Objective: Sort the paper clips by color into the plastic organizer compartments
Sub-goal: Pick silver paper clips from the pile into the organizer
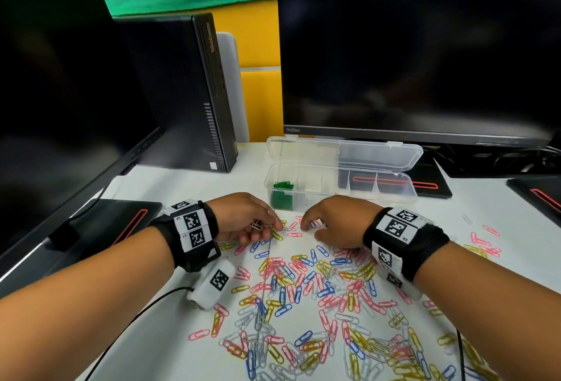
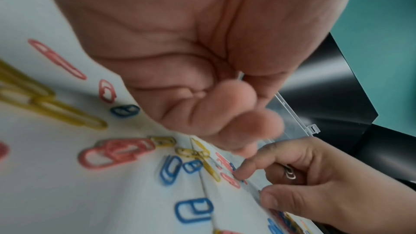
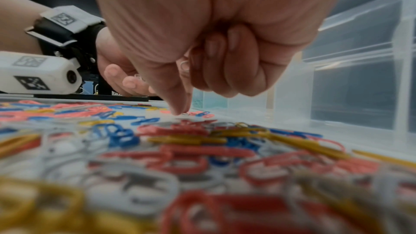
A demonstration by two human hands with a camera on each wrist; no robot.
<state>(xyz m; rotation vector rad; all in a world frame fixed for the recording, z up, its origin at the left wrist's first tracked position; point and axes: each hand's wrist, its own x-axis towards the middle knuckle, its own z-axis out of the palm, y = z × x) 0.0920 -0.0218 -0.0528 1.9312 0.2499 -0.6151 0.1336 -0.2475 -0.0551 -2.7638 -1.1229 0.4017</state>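
Note:
Red, blue, yellow and white paper clips (image 1: 318, 289) lie scattered over the white desk. Behind them stands the clear plastic organizer (image 1: 394, 195) with its lid open. Green clips (image 1: 282, 184) fill its leftmost compartment. My left hand (image 1: 273, 229) is curled round a few white clips (image 1: 256, 225) just in front of the organizer. My right hand (image 1: 306, 225) is beside it, one fingertip (image 3: 178, 110) pressing down at a clip on the desk. Its other fingers are curled round white clips (image 2: 289, 173). The hands almost touch.
Two dark monitors (image 1: 419, 46) and a black mini PC (image 1: 182, 92) stand behind the organizer. Black monitor bases (image 1: 121, 216) flank the work area. A black cable (image 1: 136, 317) runs under my left forearm. More red and yellow clips (image 1: 484, 244) lie to the right.

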